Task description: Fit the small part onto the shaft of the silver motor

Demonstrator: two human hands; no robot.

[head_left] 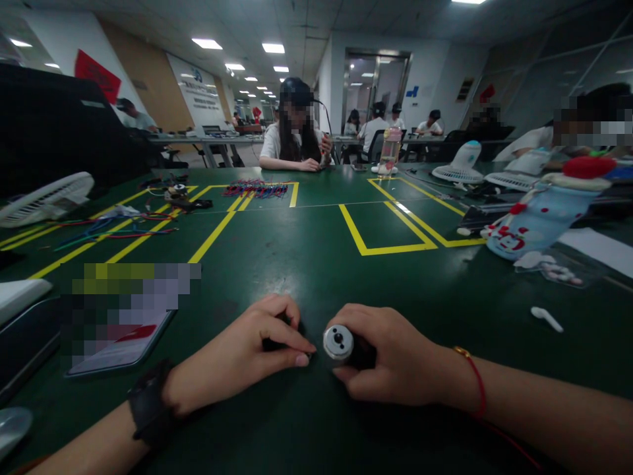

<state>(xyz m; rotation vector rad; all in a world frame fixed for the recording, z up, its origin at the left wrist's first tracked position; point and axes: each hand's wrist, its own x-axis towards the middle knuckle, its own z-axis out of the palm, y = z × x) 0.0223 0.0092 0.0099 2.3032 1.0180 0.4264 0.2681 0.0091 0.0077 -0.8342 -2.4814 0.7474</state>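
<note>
My right hand [395, 353] is wrapped round a dark cylinder with a silver end cap [338, 344]. The cap faces me and shows a dark centre and small dark holes; the body is mostly hidden in the palm. Just left of it, my left hand [260, 340] is closed in a pinch, thumb against forefinger. Whatever lies between those fingertips is too small and dark to make out. A narrow gap separates the fingertips from the cap. Both hands are low over the green tabletop [277, 264].
Left of my hands lie a phone [123, 349] and loose coloured wires [119, 227]. A wire bundle [257, 189] is farther back. On the right are a white earbud [546, 318], a light blue bottle [539, 218] and a small fan [459, 165]. A person [294, 132] sits opposite.
</note>
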